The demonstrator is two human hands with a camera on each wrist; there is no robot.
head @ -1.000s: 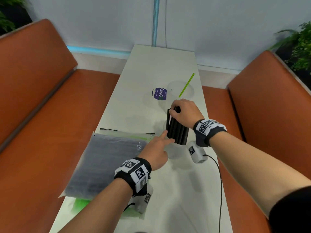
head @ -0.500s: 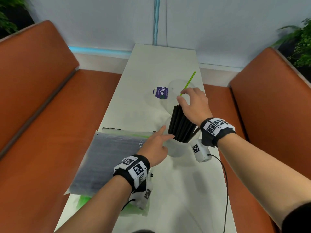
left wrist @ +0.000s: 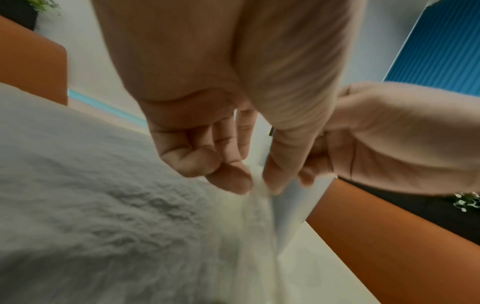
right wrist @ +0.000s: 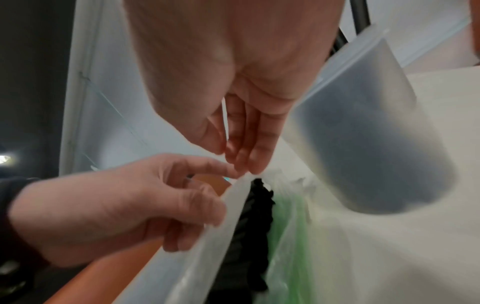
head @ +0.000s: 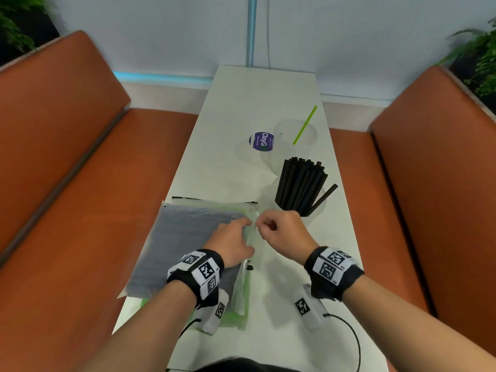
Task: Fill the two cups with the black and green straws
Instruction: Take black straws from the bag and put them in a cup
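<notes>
A clear cup (right wrist: 363,133) at the table's right holds a thick bundle of black straws (head: 300,183). Behind it a second clear cup (head: 281,154) holds one green straw (head: 304,126). In front lies a clear plastic bag of black straws (head: 188,245) on top of a bag of green straws (head: 236,315). My left hand (head: 245,224) and right hand (head: 259,226) meet at the top bag's right far corner. Each pinches one side of its mouth (right wrist: 233,197), which stands slightly apart with black straw ends (right wrist: 257,205) showing inside.
A round lid with a purple label (head: 261,142) lies left of the far cup. The narrow white table (head: 255,98) runs between two orange bench seats (head: 67,183) (head: 429,183). A black cable (head: 354,342) trails by my right forearm.
My right hand let go of the black straws in the near cup and came back to the bag. My left hand left the cup's side and took the bag's mouth.
</notes>
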